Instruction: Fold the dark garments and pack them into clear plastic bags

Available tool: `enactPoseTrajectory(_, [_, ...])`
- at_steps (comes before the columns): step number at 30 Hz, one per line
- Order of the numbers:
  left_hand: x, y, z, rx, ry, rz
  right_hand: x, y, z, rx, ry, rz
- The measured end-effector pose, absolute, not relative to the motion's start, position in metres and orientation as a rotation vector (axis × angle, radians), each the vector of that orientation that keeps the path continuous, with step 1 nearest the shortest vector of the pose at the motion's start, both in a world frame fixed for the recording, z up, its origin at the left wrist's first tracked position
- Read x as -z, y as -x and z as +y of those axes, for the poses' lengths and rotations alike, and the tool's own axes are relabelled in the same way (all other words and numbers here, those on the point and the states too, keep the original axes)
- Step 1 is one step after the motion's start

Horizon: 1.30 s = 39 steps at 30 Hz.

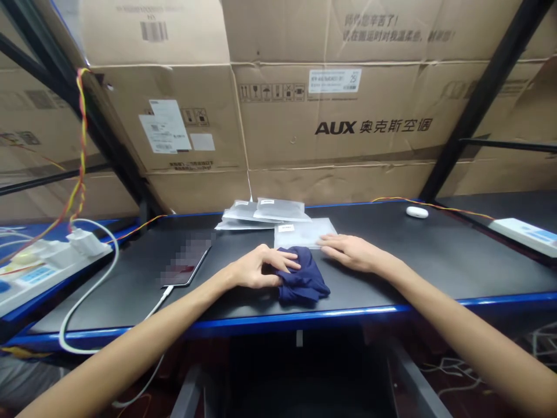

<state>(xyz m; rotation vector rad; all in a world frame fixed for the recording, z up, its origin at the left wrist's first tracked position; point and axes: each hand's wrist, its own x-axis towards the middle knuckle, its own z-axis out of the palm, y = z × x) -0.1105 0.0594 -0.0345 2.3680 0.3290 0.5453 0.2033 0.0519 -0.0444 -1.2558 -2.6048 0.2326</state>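
Note:
A dark blue cloth [304, 278] lies bunched near the front edge of the black table. My left hand [261, 267] grips its left side, thumb below and fingers on top. Just behind the cloth is a flat translucent bag [300, 232] with a small white label. My right hand [348, 251] rests on the right side of this bag, fingers stretched out and palm down. Further back, several similar bags [261, 213] lie in a loose pile.
A phone [189, 267] with a white cable lies on the left. Power strips stand at the far left [56, 264] and far right [528, 235]. A white case [416, 212] sits at the back right. Cardboard [348, 151] walls the rear between black posts.

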Motion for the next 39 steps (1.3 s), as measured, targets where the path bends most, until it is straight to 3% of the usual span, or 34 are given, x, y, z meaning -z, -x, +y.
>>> enactPoseTrajectory(10, [0.031, 0.11, 0.057, -0.532, -2.389, 0.363, 0.032, -0.23, 0.067, -0.162, 1.638, -2.404])
enactPoseTrajectory(21, [0.029, 0.106, 0.055, -0.532, -2.501, 0.402, 0.037, -0.219, 0.099, 0.074, 1.749, -2.549])
enactPoseTrajectory(31, [0.032, 0.095, 0.05, -0.515, -2.772, 0.581, 0.04, -0.217, 0.129, 0.085, 1.868, -2.458])
enactPoseTrajectory(39, [0.021, 0.107, 0.056, -0.554, -2.591, 0.575, 0.046, -0.223, 0.128, 0.085, 1.803, -2.426])
